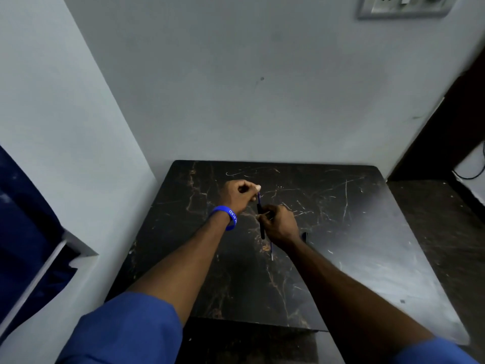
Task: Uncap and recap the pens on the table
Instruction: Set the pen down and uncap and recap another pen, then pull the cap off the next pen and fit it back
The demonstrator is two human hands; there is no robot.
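Both hands meet over the middle of the dark marble table (341,232). My left hand (240,194), with a blue wristband, pinches the upper blue end of a pen (260,219) between thumb and fingers. The dark lower barrel of that pen sits in my right hand (279,225), and the pen stands nearly upright. I cannot tell whether its cap is on or off. A second thin blue pen (272,250) lies on the table just below my right hand. A small dark piece (304,236), maybe another pen or a cap, pokes out beside my right wrist.
The table stands in a corner, against the pale back wall (236,101) and a left wall. Dark blue cloth (23,219) hangs at the far left. A dark floor and a cable (472,172) show at the right. A wall socket (404,6) sits high up.
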